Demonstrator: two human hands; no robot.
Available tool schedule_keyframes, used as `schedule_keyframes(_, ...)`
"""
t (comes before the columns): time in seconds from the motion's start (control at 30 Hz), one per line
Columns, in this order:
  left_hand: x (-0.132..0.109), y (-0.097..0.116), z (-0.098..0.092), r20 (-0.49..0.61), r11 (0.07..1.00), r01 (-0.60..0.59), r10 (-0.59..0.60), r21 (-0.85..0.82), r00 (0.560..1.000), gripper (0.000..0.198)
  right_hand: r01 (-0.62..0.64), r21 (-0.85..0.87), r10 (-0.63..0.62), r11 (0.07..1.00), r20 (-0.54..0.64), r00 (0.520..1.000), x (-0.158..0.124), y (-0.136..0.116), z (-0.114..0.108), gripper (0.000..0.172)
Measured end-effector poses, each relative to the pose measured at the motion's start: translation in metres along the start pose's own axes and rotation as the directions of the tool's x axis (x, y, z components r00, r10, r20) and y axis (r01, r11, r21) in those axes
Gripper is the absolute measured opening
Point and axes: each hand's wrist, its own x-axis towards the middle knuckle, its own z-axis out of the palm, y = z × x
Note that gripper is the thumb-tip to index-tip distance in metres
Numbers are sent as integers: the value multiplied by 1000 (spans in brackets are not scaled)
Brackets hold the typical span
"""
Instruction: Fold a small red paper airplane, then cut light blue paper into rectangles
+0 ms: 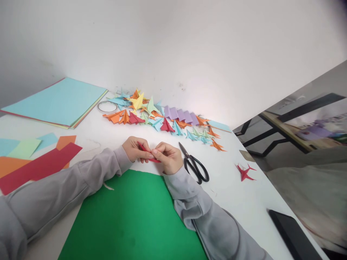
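Pinching creased red paper (pixel 148 151) | left hand (pixel 135 149) | right hand (pixel 168 157) | over smooth green sheet (pixel 135 216)

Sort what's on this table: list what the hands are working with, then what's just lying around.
In hand:
left hand
right hand
red paper piece, pinched between both

Lying about:
scissors
green sheet
pile of folded paper shapes
stack of coloured paper
tape roll
red folded shape

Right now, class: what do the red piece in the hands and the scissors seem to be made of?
Red piece: thin matte paper, judging by its sharp creases. Scissors: black all over, probably coated metal, though the look leaves it open.
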Motion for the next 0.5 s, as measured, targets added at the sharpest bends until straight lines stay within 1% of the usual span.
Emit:
schedule_keyframes(0.1,0,1,1,-20,1000,-5,5,0,1000,29,-20,17,20,1000,-19,1000,1,4,-2,27)
schedule_keyframes(0.23,0,0,2,-58,999,-39,40,19,998,28,-87,42,89,995,-29,996,2,10,-5,33)
schedule_keyframes(0.37,-1,1,6,-74,999,-12,15,40,997,27,-57,-22,56,998,-76,996,1,12,-3,31)
schedule_keyframes(0.5,-1,1,8,-70,999,13,-11,35,998,30,-37,-53,34,998,-54,998,1,12,-2,31)
